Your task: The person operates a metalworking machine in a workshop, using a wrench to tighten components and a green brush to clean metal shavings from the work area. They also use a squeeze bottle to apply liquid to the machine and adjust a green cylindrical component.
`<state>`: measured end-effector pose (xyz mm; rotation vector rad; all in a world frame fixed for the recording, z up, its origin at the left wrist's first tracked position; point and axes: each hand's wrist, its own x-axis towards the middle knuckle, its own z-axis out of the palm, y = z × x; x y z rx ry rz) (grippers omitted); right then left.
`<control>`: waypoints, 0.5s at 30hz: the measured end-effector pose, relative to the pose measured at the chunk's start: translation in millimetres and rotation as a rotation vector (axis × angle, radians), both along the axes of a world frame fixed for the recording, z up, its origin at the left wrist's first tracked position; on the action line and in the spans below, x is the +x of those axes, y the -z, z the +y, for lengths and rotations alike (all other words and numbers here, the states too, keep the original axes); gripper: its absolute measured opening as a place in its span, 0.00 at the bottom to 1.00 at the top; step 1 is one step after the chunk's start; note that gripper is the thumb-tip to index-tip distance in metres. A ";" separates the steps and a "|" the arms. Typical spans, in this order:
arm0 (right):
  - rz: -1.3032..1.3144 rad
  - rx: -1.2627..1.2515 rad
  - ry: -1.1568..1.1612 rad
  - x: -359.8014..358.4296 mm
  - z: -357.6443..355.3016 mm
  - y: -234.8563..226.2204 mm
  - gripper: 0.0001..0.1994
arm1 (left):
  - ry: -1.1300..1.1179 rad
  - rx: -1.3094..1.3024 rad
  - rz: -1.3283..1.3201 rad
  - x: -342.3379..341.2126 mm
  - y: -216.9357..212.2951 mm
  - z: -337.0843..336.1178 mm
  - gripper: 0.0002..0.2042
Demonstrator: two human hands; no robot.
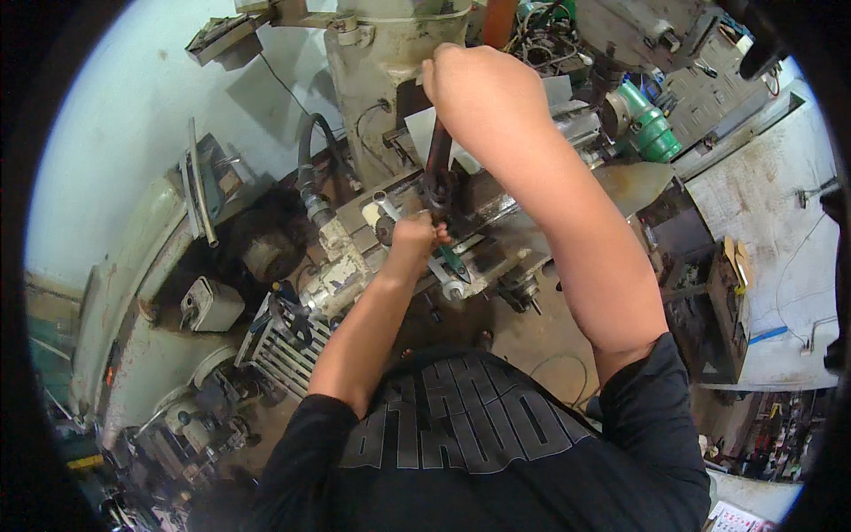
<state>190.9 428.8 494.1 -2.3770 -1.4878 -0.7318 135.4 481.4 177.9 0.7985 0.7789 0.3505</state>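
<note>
My right hand is raised at the far side, in front of a beige machine column. Its fingers are curled, and what they grip is hidden behind the hand. Below it, a dark upright bar runs down to a dark round fitting. Lower down, my left hand is closed beside that fitting, its grip hidden. A silver metal bar passes beneath this hand to a round end. Close by lies a green piece.
A long machine table with a green motor-like cylinder extends right. At left are a thick grey hose, a slatted metal rack and a beige machine body. An open dark cabinet stands at right.
</note>
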 end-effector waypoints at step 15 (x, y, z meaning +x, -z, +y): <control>-0.081 -0.222 0.032 -1.8 87.4 -6.0 0.11 | 0.431 -0.250 0.044 3.6 -10.2 41.7 0.13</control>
